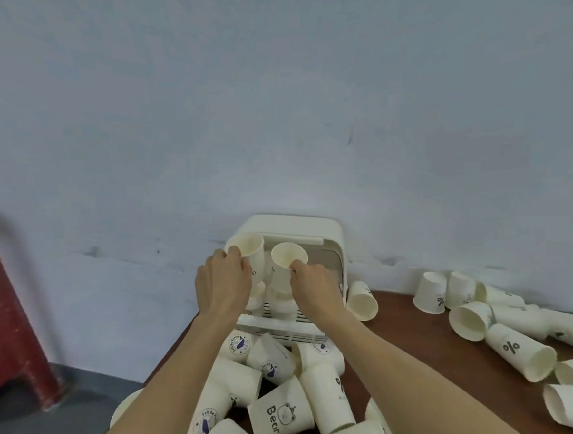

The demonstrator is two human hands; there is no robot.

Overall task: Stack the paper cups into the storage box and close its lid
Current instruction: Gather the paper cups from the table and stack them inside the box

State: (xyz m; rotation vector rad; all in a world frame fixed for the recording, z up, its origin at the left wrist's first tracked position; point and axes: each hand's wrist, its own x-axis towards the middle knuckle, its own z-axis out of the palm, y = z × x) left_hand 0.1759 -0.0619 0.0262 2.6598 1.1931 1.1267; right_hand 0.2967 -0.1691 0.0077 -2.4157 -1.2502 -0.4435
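Observation:
A cream storage box (330, 234) stands against the wall at the table's far edge, its lid raised at the back. My left hand (223, 282) grips a white paper cup (252, 252) at the box's left side. My right hand (314, 280) pinches the rim of a second cup (286, 262) just to the right, over the box's opening. More cups sit below both hands inside the box, partly hidden. Several loose printed cups (280, 415) lie piled on the table in front of the box.
Another scatter of cups (508, 347) lies at the right on the brown table (416, 339), and one cup (362, 301) rests beside the box. A red stool (6, 321) stands on the grey floor at left. A pale wall rises right behind the box.

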